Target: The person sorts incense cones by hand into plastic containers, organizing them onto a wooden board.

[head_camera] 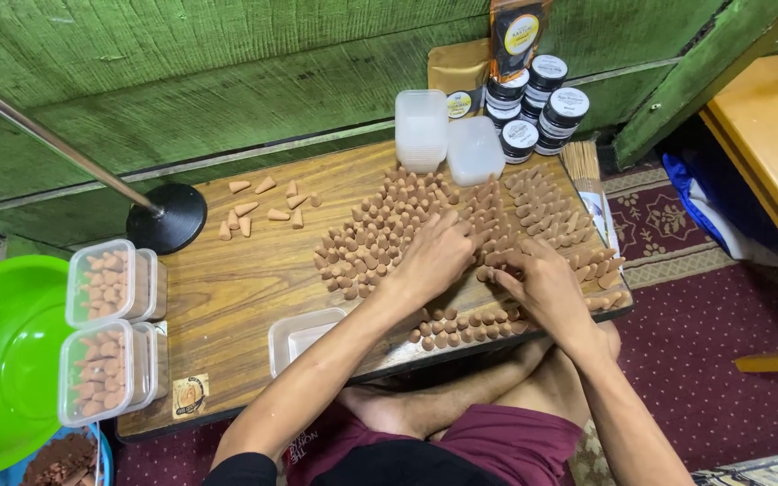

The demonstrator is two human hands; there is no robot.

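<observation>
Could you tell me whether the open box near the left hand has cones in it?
No, the open box shows only its bare bottom, while the cones lie on the table.

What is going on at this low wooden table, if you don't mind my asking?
A person sits cross-legged at a low wooden table covered with small tan cones. The left hand and right hand both rest on the cones near the middle of the spread. An open clear tray sits at the near edge, and two lidded boxes of cones stand at the left. Empty clear containers and black-lidded jars are stacked at the back.
</observation>
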